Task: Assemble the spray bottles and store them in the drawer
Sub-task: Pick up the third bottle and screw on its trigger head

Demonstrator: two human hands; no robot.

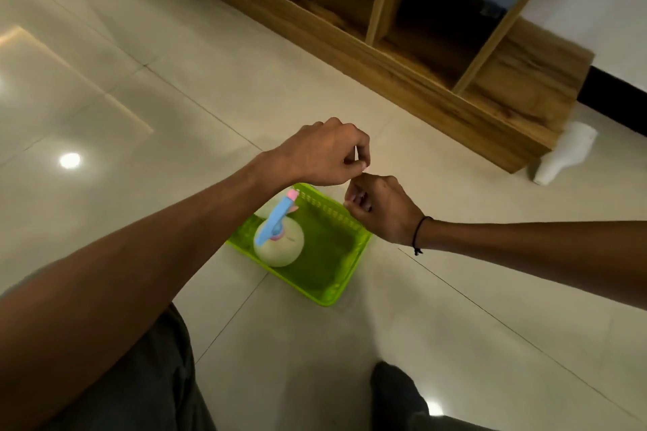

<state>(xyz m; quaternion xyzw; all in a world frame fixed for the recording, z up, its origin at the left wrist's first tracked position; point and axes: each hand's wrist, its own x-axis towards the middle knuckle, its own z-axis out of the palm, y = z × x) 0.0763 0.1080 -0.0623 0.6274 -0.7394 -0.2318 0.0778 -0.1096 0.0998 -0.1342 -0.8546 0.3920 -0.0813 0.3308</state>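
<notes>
- Nearest me are my own legs in dark trousers (150,378), low in the view, with my left forearm crossing above them.
- Pale glossy floor tiles (105,87) take up most of what I see, with broad bare room to the left and in front of my knees.
- Along the far right runs a wooden shelf unit (437,56); its base edge cuts diagonally across the floor, and its open compartments face me.
- Between my knees and that unit sits the green basket (325,294) on the floor, one corner turned toward me, with open tile on all sides of it.
- At the left end of the basket stands a white spray bottle (280,248), upright, so I look down its long axis; its blue and pink spray head (275,220) stretches from near me toward the far rim.
- Just behind it, another rounded white shape peeks out; I cannot tell what it is.
- By the right-hand end of the shelf unit's base lies a second white bottle (563,154), blurred, its long axis slanting and the narrow end pointing down-left.
- My left hand (325,154) hovers above the basket's far rim, fingers curled narrowly, pinching something small and pale that I cannot make out.
- My right hand (378,206), a black thread at the wrist, is curled just beside it, fingertips nearly meeting the left; whether it grips anything I cannot tell.
</notes>
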